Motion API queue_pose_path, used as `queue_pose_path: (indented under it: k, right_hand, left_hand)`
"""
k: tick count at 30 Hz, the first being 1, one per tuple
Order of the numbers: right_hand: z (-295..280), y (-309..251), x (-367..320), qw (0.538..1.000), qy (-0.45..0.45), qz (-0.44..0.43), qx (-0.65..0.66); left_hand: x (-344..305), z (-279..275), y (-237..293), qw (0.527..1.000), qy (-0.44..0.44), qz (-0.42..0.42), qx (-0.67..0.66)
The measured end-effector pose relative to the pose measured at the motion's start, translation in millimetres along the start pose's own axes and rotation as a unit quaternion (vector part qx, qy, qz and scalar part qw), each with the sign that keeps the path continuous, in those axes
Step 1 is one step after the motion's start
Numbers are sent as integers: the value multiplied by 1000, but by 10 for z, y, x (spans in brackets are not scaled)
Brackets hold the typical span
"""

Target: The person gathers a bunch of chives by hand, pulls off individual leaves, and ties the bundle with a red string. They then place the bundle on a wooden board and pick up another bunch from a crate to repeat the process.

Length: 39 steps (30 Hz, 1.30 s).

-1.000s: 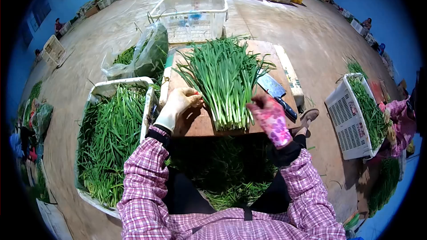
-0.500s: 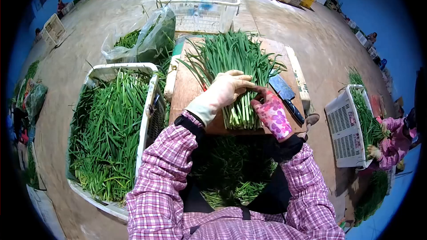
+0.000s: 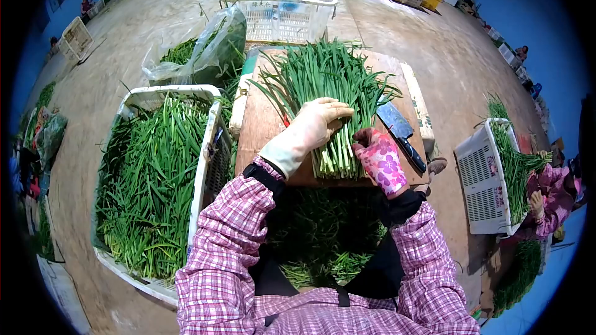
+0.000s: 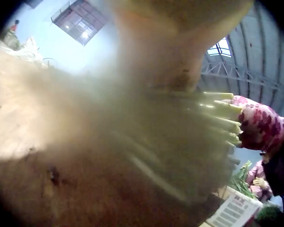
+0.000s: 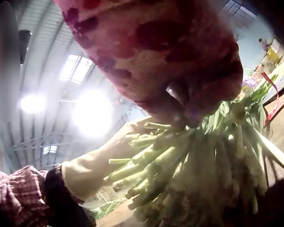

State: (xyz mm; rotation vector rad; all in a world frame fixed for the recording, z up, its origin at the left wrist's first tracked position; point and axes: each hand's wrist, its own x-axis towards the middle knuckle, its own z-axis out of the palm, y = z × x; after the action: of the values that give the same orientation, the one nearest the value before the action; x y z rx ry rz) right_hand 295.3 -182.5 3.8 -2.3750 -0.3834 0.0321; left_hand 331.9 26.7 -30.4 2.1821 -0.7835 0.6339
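Note:
A bundle of long green stalks (image 3: 338, 80) lies on the wooden board (image 3: 257, 125), pale cut ends toward the person. Across its lower middle rests the left hand (image 3: 304, 131) in a cream glove, fingers extended over the stalks. The right hand (image 3: 380, 160), in a pink flowered glove, is at the bundle's right side near the cut ends, its fingers bent in against the stalks (image 5: 170, 165). Just right of the bundle a cleaver (image 3: 395, 120) lies with its black handle toward the person. A bit of red (image 3: 286, 121) shows beside the left glove.
A white crate full of greens (image 3: 210, 90) stands at the left, with a plastic bag of greens (image 3: 217, 43) behind it. Beyond the board is another white crate (image 3: 279, 22). At the right a person sits by a crate (image 3: 481, 177) of greens.
The left hand has moved right from the board's left side onto the bundle. The right hand has come in against the bundle's right side. The whole view has shifted slightly.

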Motion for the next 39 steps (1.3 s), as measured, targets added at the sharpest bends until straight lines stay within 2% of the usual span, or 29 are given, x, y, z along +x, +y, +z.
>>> queue_pose_path:
  k: [2, 5, 6, 9, 13, 16, 18, 23, 25, 26, 27, 28, 29, 30, 31, 32, 34, 35, 37, 39]
  right_hand:
    - [32, -4, -33, 997, 24, -29, 60]
    - [4, -201, -97, 1000, 11, -18, -14]
    - [-13, -229, -88, 999, -18, 23, -35]
    - [63, -51, -63, 997, -10, 33, 66]
    - [64, 12, -79, 997, 18, -8, 77]
    - [22, -82, -131, 995, 37, -57, -68]
    - [33, -63, -138, 986, 56, -116, -107]
    - [59, 94, -64, 936, 125, -223, -241]
    - [25, 19, -197, 965, 137, -180, -130]
    - [-112, -75, -350, 994, 44, -102, 8]
    - [-269, -154, -494, 988, -51, -21, 145]
    - [-411, -49, -604, 966, -182, -83, 162]
    - [-536, 20, -679, 923, -310, -144, 176]
    - [-668, -199, -741, 904, -416, -1, 102]
    - [-663, -224, -820, 938, -342, -60, -7]
    - [-632, -160, -818, 973, -226, -41, -25]
    - [-517, 119, -686, 999, -22, 3, -23]
    - [-574, 218, -647, 994, -32, 85, -64]
    - [-492, 551, -493, 994, -3, 110, 16]
    - [-391, 746, -317, 993, 37, 116, 2]
  left_hand:
    - [-30, 9, -19, 1000, 15, 3, -7]
    - [-22, -11, 24, 1000, 27, 8, 8]
    - [-24, -10, 29, 1000, 24, 8, 3]
    - [-29, -31, 8, 1000, 19, 11, -1]
    - [-42, -22, 10, 1000, 15, 4, -6]
    - [-36, -12, -8, 1000, 11, -2, -6]
    - [-42, -10, -13, 1000, 10, -3, -4]
    - [-40, -12, 17, 1000, 7, 2, 5]
    - [-37, -1, -3, 1000, 8, 2, 7]
    - [-41, 4, -2, 1000, 12, 3, 8]
    - [-40, 8, -6, 1000, 8, 2, 7]
    - [-38, 11, -12, 1000, 5, 1, 6]
    - [-39, 8, -13, 1000, 2, -1, 6]
    - [-40, -3, -5, 1000, 2, -1, 8]
    - [-37, -15, 5, 1000, 1, 0, 10]
    - [-31, -24, 18, 1000, -1, 2, 11]
    - [-18, -85, 46, 999, -32, -2, 21]
    - [-12, -125, 60, 999, -38, -5, 26]
    - [-5, -245, 122, 999, -2, -23, 26]
    - [-37, -481, 236, 987, 37, -131, 82]
